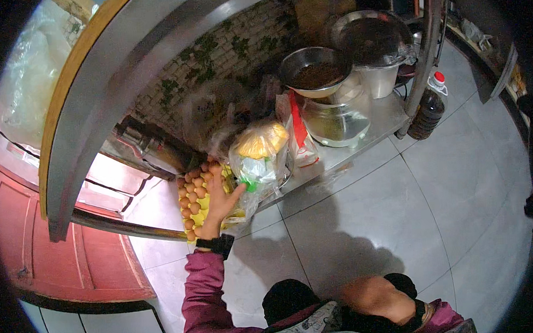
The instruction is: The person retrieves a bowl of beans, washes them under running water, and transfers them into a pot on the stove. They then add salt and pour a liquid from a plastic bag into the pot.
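Note:
My left hand (220, 200) reaches over a yellow egg tray (201, 215) on the low metal shelf, its fingers spread over the tray. Brown eggs (194, 208) fill part of the tray, to the left of the hand. The thumb is beside a clear plastic bag (260, 167) with yellow contents and a green part; whether it touches the bag cannot be told. My right hand (379, 299) is low in the view, near my knees, blurred, and its fingers cannot be made out.
Along the shelf (380, 121) stand a red and white packet (301, 136), a metal bowl (317, 73) with dark contents, a glass-like pot (336, 123) and a white bucket (381, 79). A bottle (428, 108) of dark liquid stands on the tiled floor. The counter's metal edge curves overhead.

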`<state>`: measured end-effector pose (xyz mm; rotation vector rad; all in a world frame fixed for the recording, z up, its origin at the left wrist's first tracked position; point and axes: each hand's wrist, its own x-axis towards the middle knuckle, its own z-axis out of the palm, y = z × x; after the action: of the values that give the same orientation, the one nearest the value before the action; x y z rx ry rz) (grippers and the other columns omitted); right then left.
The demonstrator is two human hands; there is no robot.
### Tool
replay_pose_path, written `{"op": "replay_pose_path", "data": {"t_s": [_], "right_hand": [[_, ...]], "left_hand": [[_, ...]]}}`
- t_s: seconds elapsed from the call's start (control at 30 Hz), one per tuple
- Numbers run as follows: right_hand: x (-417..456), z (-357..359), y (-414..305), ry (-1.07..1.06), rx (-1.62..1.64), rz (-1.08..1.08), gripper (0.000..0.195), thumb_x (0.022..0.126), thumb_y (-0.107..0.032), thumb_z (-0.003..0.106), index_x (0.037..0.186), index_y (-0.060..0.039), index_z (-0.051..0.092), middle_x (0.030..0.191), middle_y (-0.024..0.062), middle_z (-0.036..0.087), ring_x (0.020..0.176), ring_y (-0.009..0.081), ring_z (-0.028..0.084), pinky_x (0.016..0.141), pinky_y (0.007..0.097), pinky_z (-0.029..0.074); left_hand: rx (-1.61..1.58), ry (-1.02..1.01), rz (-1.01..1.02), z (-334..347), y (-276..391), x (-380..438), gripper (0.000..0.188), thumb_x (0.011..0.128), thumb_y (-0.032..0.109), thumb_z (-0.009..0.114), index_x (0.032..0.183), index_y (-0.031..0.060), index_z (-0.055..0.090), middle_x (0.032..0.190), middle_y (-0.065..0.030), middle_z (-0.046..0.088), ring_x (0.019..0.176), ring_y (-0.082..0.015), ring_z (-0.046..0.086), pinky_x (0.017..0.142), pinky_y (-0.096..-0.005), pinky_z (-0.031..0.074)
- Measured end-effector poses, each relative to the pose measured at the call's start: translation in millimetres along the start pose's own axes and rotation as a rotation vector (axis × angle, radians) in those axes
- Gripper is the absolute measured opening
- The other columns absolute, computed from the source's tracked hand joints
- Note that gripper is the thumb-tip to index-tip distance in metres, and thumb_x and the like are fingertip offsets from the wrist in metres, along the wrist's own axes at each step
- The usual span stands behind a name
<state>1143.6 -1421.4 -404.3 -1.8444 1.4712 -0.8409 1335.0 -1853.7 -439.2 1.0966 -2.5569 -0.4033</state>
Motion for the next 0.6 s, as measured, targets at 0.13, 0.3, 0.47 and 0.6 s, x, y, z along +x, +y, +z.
{"op": "replay_pose_path", "data": {"t_s": [0.13, 0.3, 0.47, 0.6], "right_hand": [[6, -3, 3, -0.089, 0.106, 0.108, 0.021, 0.089, -0.024, 0.051, 0.094, -0.0048, 0.059, 0.085, 0.0146, 0.063, 0.079, 0.0374, 0.062, 0.063, 0.0459, 0.048], [26, 10, 1, -0.330, -0.081, 0.379, 0.026, 0.086, -0.028, 0.051, 0.088, -0.0038, 0.060, 0.082, 0.0191, 0.063, 0.076, 0.0397, 0.061, 0.065, 0.0486, 0.049], [32, 18, 4, -0.351, -0.159, 0.461, 0.026, 0.092, -0.028, 0.050, 0.093, -0.0045, 0.061, 0.082, 0.0155, 0.064, 0.078, 0.0373, 0.062, 0.066, 0.0465, 0.050], [40, 14, -1, -0.336, -0.140, 0.442, 0.026, 0.093, -0.028, 0.051, 0.092, -0.0043, 0.062, 0.083, 0.0161, 0.064, 0.079, 0.0378, 0.062, 0.067, 0.0471, 0.050]], "left_hand": [[0.116, 0.022, -0.070, 51, 19, 17, 0.100, 0.069, 0.044, 0.079, 0.147, 0.0142, 0.023, 0.142, -0.0203, 0.035, 0.126, -0.0372, 0.041, 0.095, -0.0458, 0.043], [0.146, -0.054, -0.047, 49, 25, 37, 0.084, 0.069, 0.037, 0.079, 0.140, 0.0210, 0.038, 0.121, -0.0193, 0.049, 0.113, -0.0382, 0.050, 0.087, -0.0460, 0.047], [-0.186, 0.024, 0.159, 37, -13, 50, 0.055, 0.083, 0.021, 0.070, 0.131, 0.0127, 0.046, 0.113, -0.0153, 0.056, 0.095, -0.0275, 0.059, 0.078, -0.0353, 0.049], [-0.422, 0.387, -0.071, 29, -47, 40, 0.037, 0.089, 0.018, 0.061, 0.124, 0.0063, 0.052, 0.095, -0.0096, 0.063, 0.083, -0.0238, 0.060, 0.073, -0.0318, 0.048]]}}
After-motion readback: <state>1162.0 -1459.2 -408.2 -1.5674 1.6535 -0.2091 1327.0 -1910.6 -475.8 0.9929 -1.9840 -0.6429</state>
